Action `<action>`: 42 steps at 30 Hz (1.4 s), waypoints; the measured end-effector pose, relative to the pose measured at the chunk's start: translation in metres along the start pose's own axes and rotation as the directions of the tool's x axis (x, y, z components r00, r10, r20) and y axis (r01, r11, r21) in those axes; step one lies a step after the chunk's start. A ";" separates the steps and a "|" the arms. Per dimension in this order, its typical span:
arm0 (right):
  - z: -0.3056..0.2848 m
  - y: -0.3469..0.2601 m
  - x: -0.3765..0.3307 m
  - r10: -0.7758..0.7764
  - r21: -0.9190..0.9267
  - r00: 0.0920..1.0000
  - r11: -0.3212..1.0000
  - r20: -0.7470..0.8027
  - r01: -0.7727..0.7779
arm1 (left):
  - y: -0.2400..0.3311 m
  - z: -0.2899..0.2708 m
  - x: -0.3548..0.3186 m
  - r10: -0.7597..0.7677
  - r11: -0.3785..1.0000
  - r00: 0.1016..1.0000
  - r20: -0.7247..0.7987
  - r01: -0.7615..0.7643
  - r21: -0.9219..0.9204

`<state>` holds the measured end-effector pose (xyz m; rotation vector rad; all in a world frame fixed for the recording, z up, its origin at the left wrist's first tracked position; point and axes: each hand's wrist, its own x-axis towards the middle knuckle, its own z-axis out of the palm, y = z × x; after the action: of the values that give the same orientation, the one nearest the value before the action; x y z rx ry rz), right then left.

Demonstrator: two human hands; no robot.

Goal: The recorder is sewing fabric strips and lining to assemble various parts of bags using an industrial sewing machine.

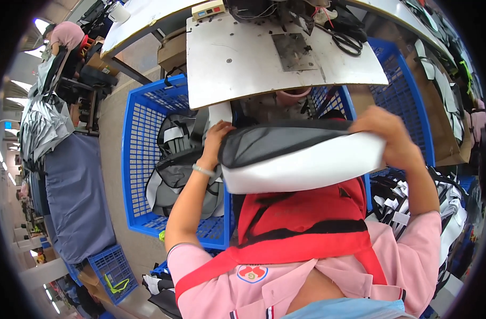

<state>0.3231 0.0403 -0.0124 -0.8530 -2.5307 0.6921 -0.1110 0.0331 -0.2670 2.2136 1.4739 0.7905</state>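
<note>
A partly sewn bag piece (301, 167), grey with black edging on top and a white panel below, is stretched across above my lap. My left hand (217, 139) is closed on its left end, with the fingertips partly hidden. At the opposite end, my right hand (386, 135) grips the upper corner, slightly smeared by motion. The piece hangs just in front of the white sewing table (222, 80), over my red apron (301, 212).
A sewing machine (264, 9) and black scissors (348, 43) are on the table. On the left, a blue crate (127, 159) holds grey bag pieces (182, 189). Another blue crate (415, 101) and heaped black-and-white pieces (402, 204) lie right. A person (66, 37) sits far left.
</note>
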 end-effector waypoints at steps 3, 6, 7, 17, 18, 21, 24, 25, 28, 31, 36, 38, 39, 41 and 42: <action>-0.056 0.020 -0.037 0.334 0.046 0.941 0.942 -0.045 -0.332 | 0.069 -0.050 -0.008 -0.159 0.929 0.983 -0.089 0.118 -0.350; -0.094 0.020 -0.057 0.681 0.248 0.731 0.703 0.034 -0.666 | 0.149 -0.116 -0.003 -0.220 0.879 0.973 0.074 0.230 -0.417; -0.109 0.017 -0.051 0.583 0.108 0.810 0.803 0.059 -0.586 | 0.174 -0.139 0.004 -0.154 0.902 0.976 0.156 0.203 -0.382; -0.083 -0.063 0.047 -0.180 0.056 0.960 0.983 0.216 0.172 | 0.332 -0.163 0.134 0.390 0.681 0.737 0.551 0.172 -0.712; -0.082 -0.059 0.052 -0.065 0.093 0.973 0.995 0.223 0.045 | 0.330 -0.160 0.142 0.262 0.719 0.741 0.618 0.277 -0.637; -0.073 -0.044 0.057 0.220 0.058 0.964 0.971 0.152 -0.231 | 0.307 -0.142 0.162 0.159 0.784 0.733 0.661 0.313 -0.536; -0.061 -0.021 0.058 0.250 0.054 0.963 0.965 0.100 -0.257 | 0.282 -0.106 0.161 0.264 0.951 0.925 0.274 -0.202 -0.235; -0.060 -0.010 0.060 0.314 0.066 0.945 0.945 0.090 -0.321 | 0.274 -0.095 0.161 0.418 0.908 0.905 0.081 -0.418 -0.017; -0.057 0.021 0.065 0.303 0.184 0.950 0.932 0.080 -0.312 | 0.256 -0.072 0.160 0.276 0.926 0.954 -0.119 -0.297 -0.233; -0.052 0.044 0.070 0.276 0.256 0.958 0.923 0.083 -0.288 | 0.239 -0.071 0.168 -0.063 0.830 0.991 0.121 0.119 -0.545; -0.043 0.071 0.089 0.351 0.349 0.932 0.866 0.087 -0.359 | 0.213 -0.074 0.198 -0.177 0.619 0.936 0.304 0.346 -0.705; -0.040 0.082 0.097 0.373 0.408 0.922 0.829 0.106 -0.382 | 0.205 -0.072 0.208 -0.242 0.549 0.913 0.328 0.407 -0.730; -0.039 0.088 0.101 0.410 0.407 0.904 0.810 0.121 -0.422 | 0.202 -0.070 0.212 -0.245 0.552 0.909 0.336 0.416 -0.722; -0.038 0.097 0.108 0.447 0.410 0.883 0.786 0.139 -0.462 | 0.195 -0.065 0.220 -0.267 0.546 0.916 0.299 0.400 -0.737; -0.038 0.101 0.111 0.458 0.432 0.875 0.765 0.157 -0.478 | 0.192 -0.063 0.224 -0.268 0.547 0.915 0.302 0.403 -0.734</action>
<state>0.3053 0.1936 -0.0171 -1.3059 -2.0344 1.4134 0.0533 0.1646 -0.0512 1.2290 1.0950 0.8770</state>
